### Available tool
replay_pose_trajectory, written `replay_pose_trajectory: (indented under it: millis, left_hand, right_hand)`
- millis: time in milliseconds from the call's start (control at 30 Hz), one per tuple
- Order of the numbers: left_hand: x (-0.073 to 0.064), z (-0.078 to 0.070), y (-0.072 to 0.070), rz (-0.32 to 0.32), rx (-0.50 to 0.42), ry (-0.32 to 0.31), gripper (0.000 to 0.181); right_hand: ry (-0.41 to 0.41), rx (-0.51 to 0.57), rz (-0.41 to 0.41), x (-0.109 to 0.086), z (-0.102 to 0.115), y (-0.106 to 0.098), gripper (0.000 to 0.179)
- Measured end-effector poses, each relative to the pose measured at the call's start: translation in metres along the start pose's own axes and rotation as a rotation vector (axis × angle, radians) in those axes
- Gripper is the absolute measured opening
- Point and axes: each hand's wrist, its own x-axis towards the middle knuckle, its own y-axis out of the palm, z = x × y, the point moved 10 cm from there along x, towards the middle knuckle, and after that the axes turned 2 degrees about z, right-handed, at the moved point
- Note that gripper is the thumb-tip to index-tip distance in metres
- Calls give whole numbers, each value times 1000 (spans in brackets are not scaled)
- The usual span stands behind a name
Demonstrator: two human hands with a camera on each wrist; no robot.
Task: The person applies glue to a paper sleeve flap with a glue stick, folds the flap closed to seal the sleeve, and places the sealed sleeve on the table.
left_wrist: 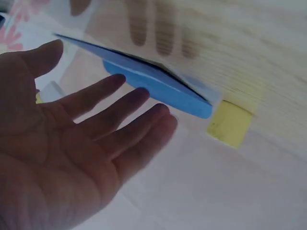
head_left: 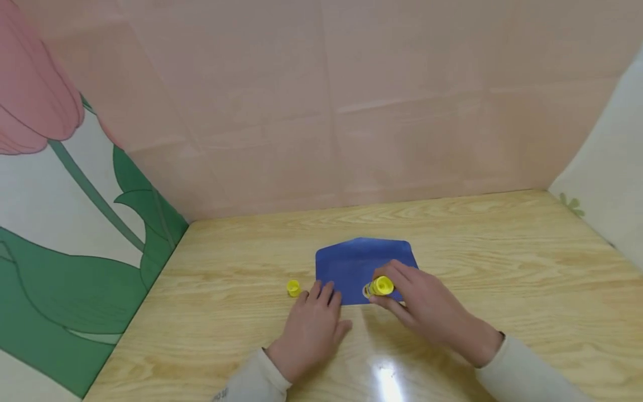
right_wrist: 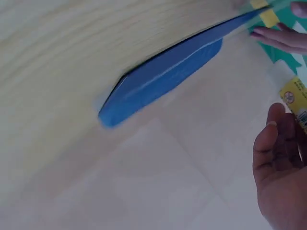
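Observation:
A blue envelope (head_left: pixel 349 271) lies on the table with its flap (left_wrist: pixel 158 88) opened out on the far side. My left hand (head_left: pixel 312 332) is at the envelope's near left corner, fingers extended and spread. In my right hand (head_left: pixel 429 304) a yellow glue stick (head_left: pixel 384 285) is gripped between thumb and fingers over the envelope's right part. The right wrist view catches its printed label (right_wrist: pixel 293 97) and whitish end. Left of the envelope, close to my left fingertips, a small yellow cap (head_left: pixel 293 288) stands on the wood.
The wood-grain table (head_left: pixel 226 329) extends around the envelope. A pinkish sheet (head_left: pixel 331 123) forms the back wall. Flower-patterned panels border the left (head_left: pixel 95 245) and the right (head_left: pixel 613 167). Light reflects off the table near the front.

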Motion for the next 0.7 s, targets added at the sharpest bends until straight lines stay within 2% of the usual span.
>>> replay_pose_trajectory:
  millis: [133, 267, 333, 467, 700]
  left_hand:
    - [6, 7, 13, 131, -147, -6, 62]
    - [7, 10, 20, 200, -225, 2, 60]
    - [6, 9, 20, 215, -249, 14, 58]
    - [5, 5, 16, 204, -306, 43, 55]
    - [2, 1, 13, 224, -374, 69, 50]
  right_hand:
    - [53, 29, 88, 22, -11, 13, 33]
    - [95, 66, 176, 47, -20, 26, 37]
    - [125, 91, 219, 59, -23, 34, 37]
    - [194, 161, 312, 77, -29, 56, 33]
    - [212, 245, 410, 96, -24, 89, 19]
